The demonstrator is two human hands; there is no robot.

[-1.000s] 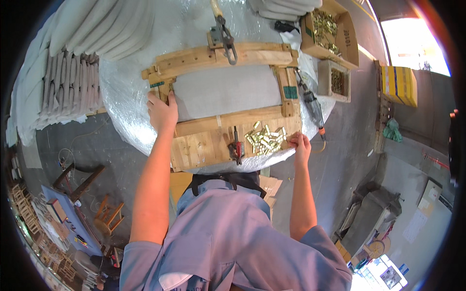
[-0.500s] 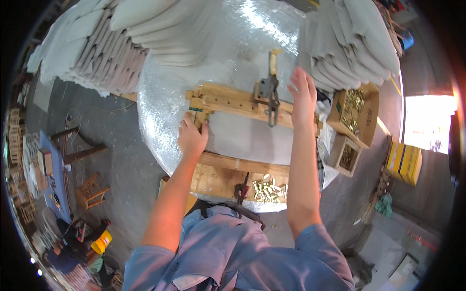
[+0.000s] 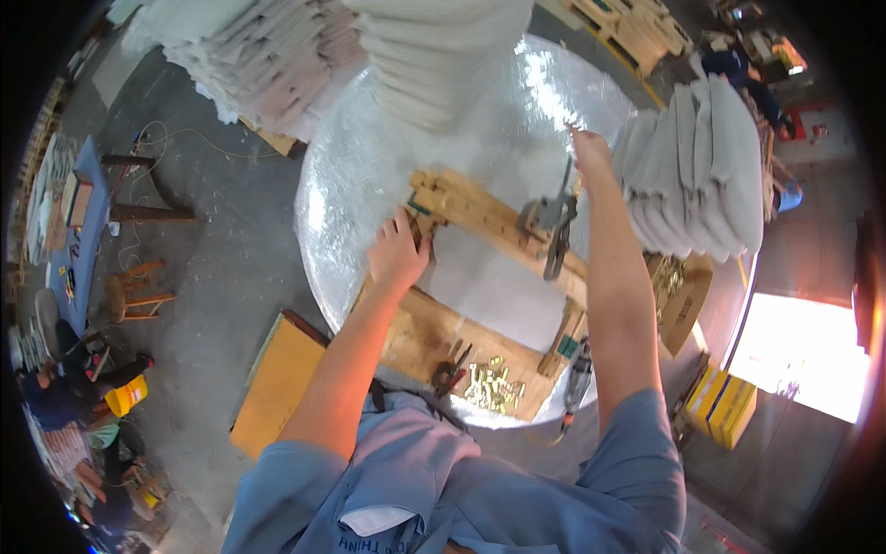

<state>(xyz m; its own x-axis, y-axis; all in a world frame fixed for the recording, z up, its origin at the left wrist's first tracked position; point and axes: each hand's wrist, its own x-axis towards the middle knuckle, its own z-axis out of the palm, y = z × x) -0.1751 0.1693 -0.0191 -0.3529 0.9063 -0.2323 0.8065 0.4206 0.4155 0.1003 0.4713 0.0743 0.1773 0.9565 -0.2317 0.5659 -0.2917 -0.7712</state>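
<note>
Wooden frame (image 3: 489, 277) lies under left hand (image 3: 399, 254) fingers pressed flat; right hand (image 3: 591, 152) open beyond it

Pale raw wood frame (image 3: 480, 217), glossy crinkled plastic table cover (image 3: 360, 175), shiny brass fittings (image 3: 494, 386), matt grey cloth stacks (image 3: 701, 166)

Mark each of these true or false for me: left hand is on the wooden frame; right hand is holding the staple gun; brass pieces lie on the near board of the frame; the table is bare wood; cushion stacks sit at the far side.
1. The left hand rests on the wooden frame. True.
2. The right hand holds the staple gun. False: it reaches past it toward the cushion stacks; the gun lies on the frame.
3. Brass pieces lie on the frame's near board. True.
4. The round table is bare wood. False: a shiny clear wrap covers it.
5. Cushion stacks sit at the far side. True.
</note>
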